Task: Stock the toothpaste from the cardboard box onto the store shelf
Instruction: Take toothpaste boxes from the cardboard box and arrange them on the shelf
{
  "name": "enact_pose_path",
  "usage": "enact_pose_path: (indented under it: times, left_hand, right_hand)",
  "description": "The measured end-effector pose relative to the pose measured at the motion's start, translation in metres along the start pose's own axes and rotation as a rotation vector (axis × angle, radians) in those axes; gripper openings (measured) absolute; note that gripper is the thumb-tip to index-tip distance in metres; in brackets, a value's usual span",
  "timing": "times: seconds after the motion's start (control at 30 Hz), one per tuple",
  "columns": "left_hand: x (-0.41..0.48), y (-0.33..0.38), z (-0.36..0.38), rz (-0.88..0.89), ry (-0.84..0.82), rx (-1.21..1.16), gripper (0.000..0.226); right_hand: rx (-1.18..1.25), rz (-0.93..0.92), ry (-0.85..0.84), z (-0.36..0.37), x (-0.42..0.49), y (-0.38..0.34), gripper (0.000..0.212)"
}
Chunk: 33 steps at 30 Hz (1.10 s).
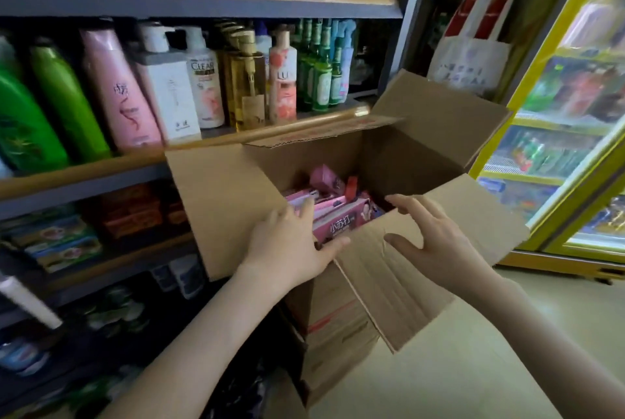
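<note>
Best to dip into the open cardboard box (220, 202) and take one toothpaste carton (338, 221) by its long sides, lifting clear of the flaps before turning left to the shelf (101, 172); left hand (291, 244) straight-fingered at the near rim, right hand (436, 244) spread above the near flap, neither gripping; pink, glossy, jumbled low inside the box.

Left hand (287, 244), right hand (436, 249) at cardboard box (220, 199) of toothpaste (338, 217)

Soft, even indoor light. The fridge (568, 148) glows brightest, with glare on its glass. The box (389, 161) interior sits in shadow. Motion blur smears the bottles (101, 90) and shelves (84, 175), and wide-angle distortion bends the edges.
</note>
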<state>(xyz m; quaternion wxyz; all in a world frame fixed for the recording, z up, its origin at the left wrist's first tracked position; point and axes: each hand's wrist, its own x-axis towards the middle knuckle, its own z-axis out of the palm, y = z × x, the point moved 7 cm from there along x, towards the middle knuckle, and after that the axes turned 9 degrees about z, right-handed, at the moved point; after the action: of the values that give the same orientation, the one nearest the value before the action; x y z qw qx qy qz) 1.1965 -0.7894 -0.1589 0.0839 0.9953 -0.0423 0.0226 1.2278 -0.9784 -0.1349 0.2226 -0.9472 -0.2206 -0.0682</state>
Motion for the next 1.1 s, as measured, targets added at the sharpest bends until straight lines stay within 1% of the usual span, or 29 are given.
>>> enact_pose_path:
  times: [0.1, 0.17, 0.27, 0.33, 0.37, 0.47, 0.53, 0.6, 0.63, 0.67, 0.7, 0.73, 0.77, 0.8, 0.83, 0.87, 0.9, 0.97, 1.03, 1.1]
  left_hand:
    - [0.029, 0.013, 0.010, -0.048, 0.047, 0.112, 0.085]
    - [0.047, 0.020, 0.020, -0.027, 0.041, 0.128, 0.085]
    - [0.062, 0.022, 0.038, 0.023, -0.018, 0.136, 0.105]
    - [0.064, 0.019, 0.045, 0.040, -0.029, 0.084, 0.113]
    - [0.063, 0.018, 0.045, 0.046, 0.003, 0.060, 0.111]
    - [0.057, 0.018, 0.044, 0.003, 0.098, 0.025, 0.095]
    - [0.056, 0.019, 0.046, -0.020, 0.085, -0.013, 0.089]
    - [0.055, 0.019, 0.049, -0.039, 0.074, -0.043, 0.085]
    - [0.056, 0.020, 0.047, -0.044, 0.066, -0.041, 0.084]
    - [0.058, 0.021, 0.045, -0.055, 0.024, -0.038, 0.086]
    - [0.061, 0.023, 0.043, -0.069, -0.051, -0.042, 0.092]
    - [0.066, 0.024, 0.043, -0.108, -0.154, -0.070, 0.100]
    - [0.072, 0.022, 0.042, -0.172, -0.271, -0.134, 0.107]
    - [0.082, 0.021, 0.039, -0.234, -0.348, -0.198, 0.112]
    - [0.096, 0.020, 0.036, -0.293, -0.384, -0.249, 0.114]
    - [0.113, 0.020, 0.030, -0.320, -0.378, -0.256, 0.113]
    - [0.132, 0.022, 0.025, -0.299, -0.351, -0.207, 0.109]
    - [0.168, 0.034, 0.022, -0.156, -0.292, -0.031, 0.093]
    - [0.190, 0.048, 0.029, -0.001, -0.260, 0.096, 0.077]
    - [0.198, 0.052, 0.048, 0.074, -0.267, 0.145, 0.074]
  right_hand:
    - [-0.071, -0.124, -0.153, 0.009, 0.035, 0.029, 0.066]
    - [-0.057, -0.160, -0.185, 0.009, 0.058, 0.046, 0.068]
    - [0.018, -0.176, -0.203, 0.010, 0.090, 0.068, 0.070]
    - [0.086, -0.176, -0.211, 0.014, 0.109, 0.082, 0.065]
    - [0.114, -0.176, -0.216, 0.017, 0.118, 0.090, 0.062]
    - [0.156, -0.188, -0.255, 0.025, 0.137, 0.108, 0.058]
    - [0.181, -0.221, -0.273, 0.030, 0.145, 0.113, 0.056]
    - [0.175, -0.302, -0.304, 0.038, 0.148, 0.112, 0.053]
    - [0.162, -0.344, -0.320, 0.043, 0.149, 0.112, 0.051]
    - [0.144, -0.369, -0.349, 0.047, 0.151, 0.111, 0.048]
    - [0.125, -0.364, -0.408, 0.051, 0.155, 0.111, 0.045]
    - [0.103, -0.336, -0.501, 0.056, 0.159, 0.112, 0.042]
    - [0.072, -0.304, -0.617, 0.063, 0.163, 0.114, 0.039]
    - [0.014, -0.290, -0.732, 0.070, 0.168, 0.118, 0.038]
    - [-0.076, -0.312, -0.824, 0.076, 0.172, 0.120, 0.037]
    - [-0.182, -0.356, -0.895, 0.081, 0.177, 0.122, 0.038]
    - [-0.284, -0.402, -0.958, 0.086, 0.181, 0.124, 0.040]
    - [-0.411, -0.457, -1.107, 0.100, 0.187, 0.130, 0.045]
    - [-0.459, -0.450, -1.253, 0.112, 0.187, 0.136, 0.051]
    - [-0.503, -0.464, -1.322, 0.125, 0.186, 0.141, 0.055]
